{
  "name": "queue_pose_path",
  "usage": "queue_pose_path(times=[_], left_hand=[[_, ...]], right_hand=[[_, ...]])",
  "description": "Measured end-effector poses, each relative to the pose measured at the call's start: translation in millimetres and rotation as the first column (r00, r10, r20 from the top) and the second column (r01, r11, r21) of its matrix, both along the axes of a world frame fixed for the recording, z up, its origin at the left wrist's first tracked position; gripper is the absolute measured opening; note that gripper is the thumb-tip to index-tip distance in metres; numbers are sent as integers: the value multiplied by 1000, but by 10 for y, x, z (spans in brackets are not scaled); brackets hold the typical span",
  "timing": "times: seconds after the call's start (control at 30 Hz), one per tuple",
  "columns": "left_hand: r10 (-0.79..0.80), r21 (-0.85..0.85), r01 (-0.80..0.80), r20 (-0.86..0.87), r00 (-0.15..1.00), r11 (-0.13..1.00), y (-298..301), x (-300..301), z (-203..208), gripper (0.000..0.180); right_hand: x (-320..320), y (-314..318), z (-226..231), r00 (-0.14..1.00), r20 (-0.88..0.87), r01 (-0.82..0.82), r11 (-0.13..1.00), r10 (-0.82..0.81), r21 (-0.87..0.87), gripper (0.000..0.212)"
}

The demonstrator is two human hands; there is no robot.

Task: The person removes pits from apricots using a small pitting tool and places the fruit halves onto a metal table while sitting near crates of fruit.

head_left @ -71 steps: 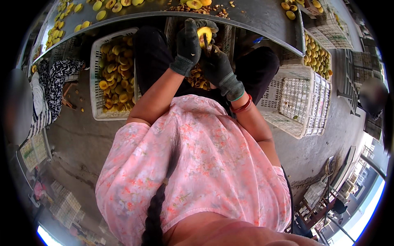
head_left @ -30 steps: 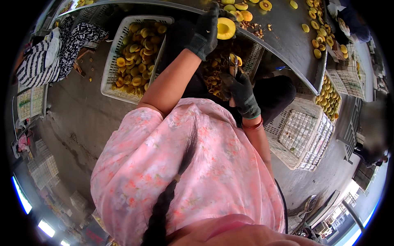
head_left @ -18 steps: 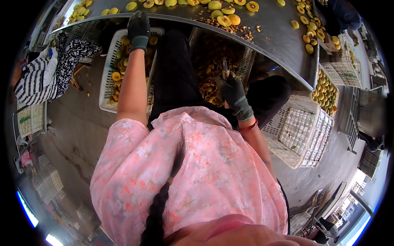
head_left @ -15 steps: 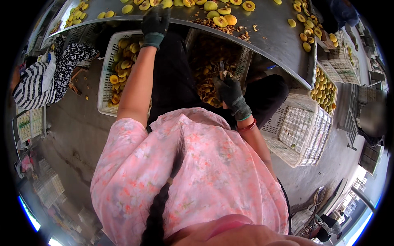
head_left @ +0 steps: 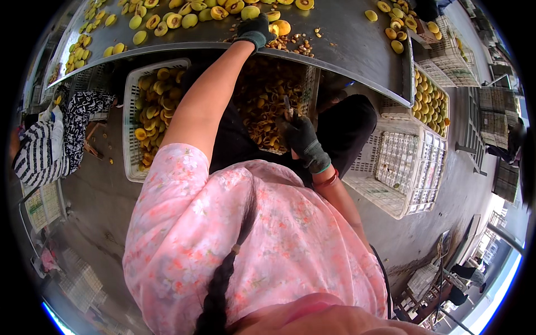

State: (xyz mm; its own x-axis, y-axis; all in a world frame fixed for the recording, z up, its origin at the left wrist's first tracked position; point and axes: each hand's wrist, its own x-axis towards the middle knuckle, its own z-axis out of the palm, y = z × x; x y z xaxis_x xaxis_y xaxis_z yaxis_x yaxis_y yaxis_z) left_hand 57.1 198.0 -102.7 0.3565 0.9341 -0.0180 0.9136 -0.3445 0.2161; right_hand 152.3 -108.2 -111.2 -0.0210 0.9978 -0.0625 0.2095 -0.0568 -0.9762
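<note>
My left hand (head_left: 255,32), in a dark glove, reaches over the metal table's near edge. Its fingers close on a yellow peach half (head_left: 273,29) beside a pile of brown pits (head_left: 295,44); the fingertips are partly hidden. Held low over my lap, my gloved right hand (head_left: 302,138) grips a small pitting knife (head_left: 287,104), its narrow tip pointing away from me. Under the table, beyond that hand, a crate (head_left: 310,92) holds many orange-brown fruit pieces (head_left: 268,106).
Many halved peaches (head_left: 190,20) lie across the metal table (head_left: 346,56). A white crate of fruit pieces (head_left: 129,128) stands at my left. To the right are an empty white crate (head_left: 399,162) and a crate of whole-looking fruit (head_left: 430,103). A person in patterned clothes (head_left: 84,120) sits at far left.
My left hand has moved right along the table, from the scattered halves to the peach half by the pits. The right hand keeps its hold on the knife. The whole view has shifted slightly.
</note>
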Motion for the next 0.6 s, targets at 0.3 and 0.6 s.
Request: queue_pose_path(times=[0.3,0.6], left_hand=[[-182,90,192,820,543,977,-778,-212,528,44],[-116,37,264,949,292,964,-1865,-426,927,36]], right_hand=[[-118,230,789,959,-177,209,974,-222,-89,9],[-211,305,753,981,12,187,958,-194,218,8]])
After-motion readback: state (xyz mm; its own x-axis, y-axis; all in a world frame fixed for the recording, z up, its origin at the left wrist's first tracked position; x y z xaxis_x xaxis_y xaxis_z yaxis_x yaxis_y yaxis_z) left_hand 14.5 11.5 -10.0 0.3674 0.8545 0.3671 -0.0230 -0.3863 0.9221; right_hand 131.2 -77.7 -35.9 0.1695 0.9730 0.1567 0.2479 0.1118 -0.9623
